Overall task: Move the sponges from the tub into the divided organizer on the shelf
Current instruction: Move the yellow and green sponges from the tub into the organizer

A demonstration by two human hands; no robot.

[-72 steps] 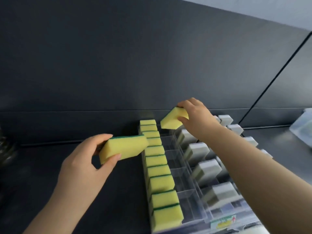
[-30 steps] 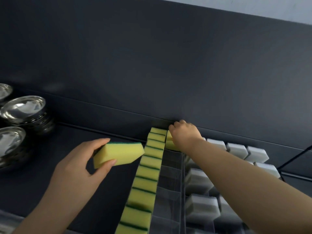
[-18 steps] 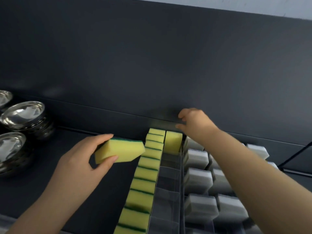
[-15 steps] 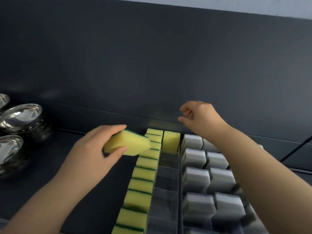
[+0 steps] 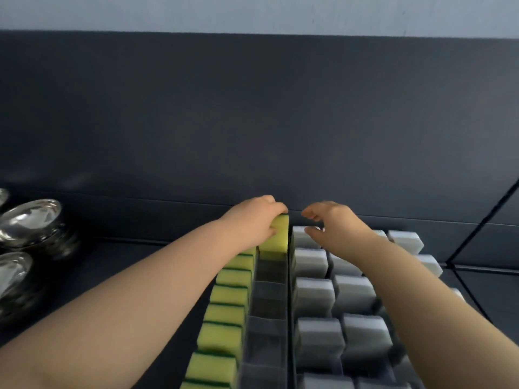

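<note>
sponge (image 5: 276,234), yellow, upright, in left hand (image 5: 251,220)

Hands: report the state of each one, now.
Left hand: holding a yellow sponge, fingers curled round it.
Right hand: open, holding nothing, above the grey sponges.

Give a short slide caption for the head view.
Left hand grips a yellow sponge at the organizer's far end; right hand hovers open.
</note>
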